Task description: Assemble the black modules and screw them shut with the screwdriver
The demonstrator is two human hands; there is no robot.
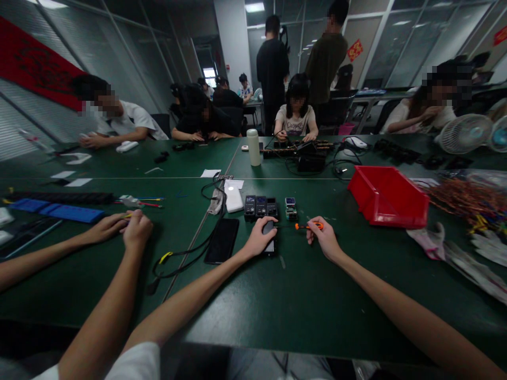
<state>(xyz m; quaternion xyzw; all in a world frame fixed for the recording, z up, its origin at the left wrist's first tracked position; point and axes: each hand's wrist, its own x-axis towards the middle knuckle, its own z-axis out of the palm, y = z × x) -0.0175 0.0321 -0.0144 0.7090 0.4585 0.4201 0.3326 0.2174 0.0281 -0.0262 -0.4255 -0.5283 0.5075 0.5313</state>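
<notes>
My left hand [258, 238] is closed around a small dark box-shaped device [270, 247], pinning it on the green table. In my right hand [327, 240] is an orange-and-black screwdriver [303, 226], gripped by its handle. Its thin shaft points left, the tip close to the device's right side; whether they touch I cannot tell. Just beyond my left hand, several similar black devices [260, 205] stand in a row. To their right lies a small unit with an exposed green circuit board [291, 210]. A black phone [222, 241] rests left of my left hand.
A red bin [387, 198] stands right, near gloves [430, 241] and a heap of copper-coloured wires [471, 198]. Black cables [198, 248] and a white power bank-like block [233, 198] lie left. A co-worker's hands [134, 229] work at far left. A pale bottle [253, 148] stands ahead.
</notes>
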